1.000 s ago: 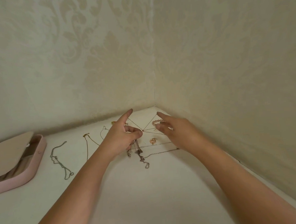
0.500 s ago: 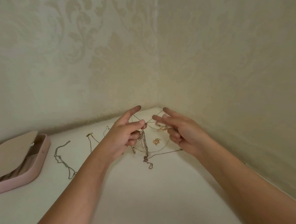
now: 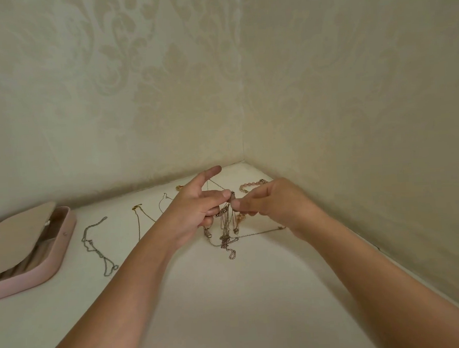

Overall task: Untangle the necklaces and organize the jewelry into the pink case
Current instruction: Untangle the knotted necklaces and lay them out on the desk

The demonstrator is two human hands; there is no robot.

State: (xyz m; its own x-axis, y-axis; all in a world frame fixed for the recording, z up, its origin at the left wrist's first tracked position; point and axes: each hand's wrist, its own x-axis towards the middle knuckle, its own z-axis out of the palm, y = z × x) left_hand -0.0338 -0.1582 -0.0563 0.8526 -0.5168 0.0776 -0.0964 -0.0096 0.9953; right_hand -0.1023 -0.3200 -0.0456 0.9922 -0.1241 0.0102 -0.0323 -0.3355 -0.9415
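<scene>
A knot of thin tangled necklaces point(image 3: 227, 225) hangs just above the white tabletop near the wall corner. My left hand point(image 3: 195, 212) pinches the top of the tangle between thumb and fingers, index finger stretched out. My right hand point(image 3: 271, 202) pinches the same knot from the right, fingertips almost touching the left ones. Loose chain ends trail onto the table below. The pink case point(image 3: 56, 261) lies open at the far left, its lid raised. A silver chain point(image 3: 97, 246) lies separate beside it, and a gold chain point(image 3: 138, 219) further right.
A pink bead bracelet point(image 3: 252, 185) lies in the corner behind my hands. Patterned walls close the table point(image 3: 204, 310) at the back and right. A thin pale chain point(image 3: 165, 202) lies near the back wall.
Both hands came together and lifted the tangle off the table. My right hand went from spread fingers to pinching the knot; the chains now hang bunched instead of stretched out.
</scene>
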